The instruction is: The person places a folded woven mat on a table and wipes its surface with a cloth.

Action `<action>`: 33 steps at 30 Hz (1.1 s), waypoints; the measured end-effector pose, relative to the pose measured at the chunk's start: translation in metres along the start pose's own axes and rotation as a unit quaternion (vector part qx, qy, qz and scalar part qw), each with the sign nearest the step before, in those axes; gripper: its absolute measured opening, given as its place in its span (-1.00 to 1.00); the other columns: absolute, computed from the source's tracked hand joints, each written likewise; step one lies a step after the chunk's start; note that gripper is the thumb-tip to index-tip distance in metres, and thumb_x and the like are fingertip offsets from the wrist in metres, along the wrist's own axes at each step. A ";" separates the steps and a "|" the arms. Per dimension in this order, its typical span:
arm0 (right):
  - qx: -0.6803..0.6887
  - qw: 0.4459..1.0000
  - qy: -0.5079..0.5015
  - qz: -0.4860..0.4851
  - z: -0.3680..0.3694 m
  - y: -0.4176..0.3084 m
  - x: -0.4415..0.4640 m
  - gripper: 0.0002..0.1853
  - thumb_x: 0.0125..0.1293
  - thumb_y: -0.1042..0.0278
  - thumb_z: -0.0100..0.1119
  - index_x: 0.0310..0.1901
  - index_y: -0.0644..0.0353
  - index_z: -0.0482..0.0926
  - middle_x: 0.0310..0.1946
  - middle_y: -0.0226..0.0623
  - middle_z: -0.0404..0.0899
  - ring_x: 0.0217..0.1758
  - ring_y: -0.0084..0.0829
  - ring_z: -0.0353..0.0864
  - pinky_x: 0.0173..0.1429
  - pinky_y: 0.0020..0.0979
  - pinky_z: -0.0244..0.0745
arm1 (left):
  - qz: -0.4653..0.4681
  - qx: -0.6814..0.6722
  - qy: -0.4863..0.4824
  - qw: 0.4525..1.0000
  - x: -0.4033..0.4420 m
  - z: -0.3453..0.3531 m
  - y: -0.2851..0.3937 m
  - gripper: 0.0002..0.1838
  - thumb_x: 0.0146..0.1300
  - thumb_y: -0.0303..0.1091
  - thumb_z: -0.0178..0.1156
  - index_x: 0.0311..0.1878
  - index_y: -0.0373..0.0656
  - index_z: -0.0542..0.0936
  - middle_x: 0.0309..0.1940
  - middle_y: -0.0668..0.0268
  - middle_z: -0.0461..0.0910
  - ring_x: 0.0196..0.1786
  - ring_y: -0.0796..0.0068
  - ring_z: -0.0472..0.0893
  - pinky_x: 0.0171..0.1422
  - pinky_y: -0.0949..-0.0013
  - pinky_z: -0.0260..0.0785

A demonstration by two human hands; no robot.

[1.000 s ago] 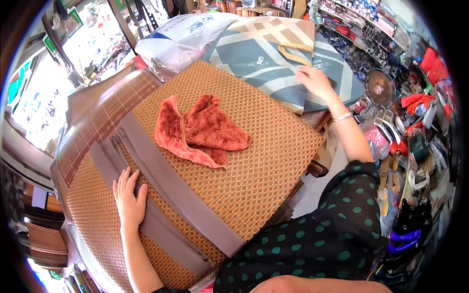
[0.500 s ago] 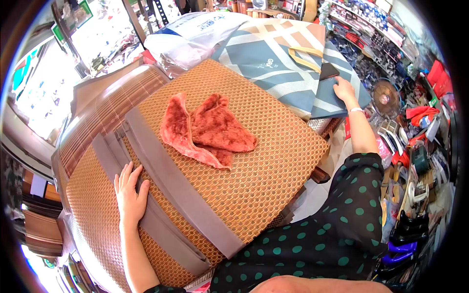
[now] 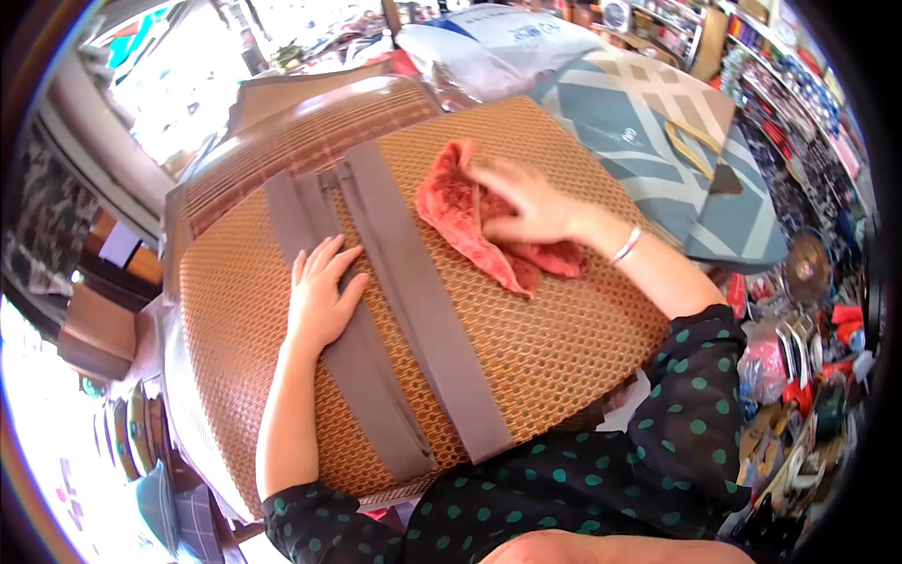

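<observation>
My left hand lies flat on a grey-brown fabric strip, its fingers spread and nothing in them. That strip and a second, wider grey-brown strip run across a tan woven mat. My right hand, blurred by motion, is over a folded red plush cloth. Thumb and fingers are apart there, and the cloth shows between them. Whether the fingertips press on the cloth I cannot make out. The hand hides part of the cloth's middle.
Beyond the mat's right corner lies a blue-and-beige patterned bag with a yellow handle and a dark flat object. A white plastic bag sits behind. A brown fan and crowded goods stand on the right.
My right hand has moved from the dark flat object on the patterned bag to above the red cloth. The camera has turned left. My left hand stays on the strip.
</observation>
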State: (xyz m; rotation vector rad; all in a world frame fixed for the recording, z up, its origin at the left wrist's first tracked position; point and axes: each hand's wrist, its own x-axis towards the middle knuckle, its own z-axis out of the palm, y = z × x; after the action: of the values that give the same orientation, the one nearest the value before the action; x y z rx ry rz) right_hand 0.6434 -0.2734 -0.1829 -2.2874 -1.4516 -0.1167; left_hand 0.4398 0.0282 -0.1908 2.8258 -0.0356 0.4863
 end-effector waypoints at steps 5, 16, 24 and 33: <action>0.016 0.983 0.011 -0.183 0.048 -0.093 0.042 -0.26 0.09 -0.16 0.27 0.26 0.08 0.43 0.23 0.01 0.44 0.39 0.09 0.30 0.41 0.18 0.10 | -0.004 -0.009 0.007 1.000 0.002 0.003 -0.004 -0.52 0.28 -0.18 0.16 0.23 -0.17 0.51 0.33 0.10 0.43 0.47 0.12 0.29 0.58 -0.05 -0.05; -0.021 0.987 0.131 0.095 0.021 0.074 0.075 -0.35 0.21 0.44 0.09 0.39 -0.12 0.37 0.49 -0.24 0.21 0.52 -0.15 0.19 0.36 0.29 0.08 | -0.019 -0.026 0.013 0.999 -0.002 0.002 -0.003 -0.64 0.37 -0.22 0.12 0.18 -0.06 0.59 0.34 0.16 0.44 0.48 0.18 0.28 0.61 0.01 -0.09; -0.004 0.972 -0.013 -0.235 0.020 -0.107 -0.004 -0.35 0.02 -0.13 0.40 0.14 -0.06 0.47 0.29 -0.13 0.34 0.40 0.02 0.26 0.38 0.22 0.08 | -0.023 -0.027 0.012 0.999 0.000 0.003 -0.004 -0.63 0.33 -0.23 0.13 0.17 -0.07 0.59 0.32 0.15 0.45 0.47 0.17 0.29 0.60 -0.03 -0.08; 0.010 0.988 0.124 0.097 0.023 0.028 0.076 -0.55 0.19 0.03 0.28 0.08 -0.01 0.54 0.08 -0.35 0.59 0.16 -0.19 0.56 0.10 0.02 0.36 | -0.019 -0.027 0.023 0.999 -0.005 0.002 -0.003 -0.65 0.36 -0.18 0.13 0.15 -0.03 0.60 0.35 0.16 0.42 0.47 0.14 0.28 0.60 0.00 -0.06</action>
State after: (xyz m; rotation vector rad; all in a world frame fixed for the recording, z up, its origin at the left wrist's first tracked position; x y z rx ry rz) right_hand 0.6987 -0.2105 -0.1905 -2.2895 -1.0975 -0.3145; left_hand 0.4356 0.0301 -0.1949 2.7550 0.0135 0.5347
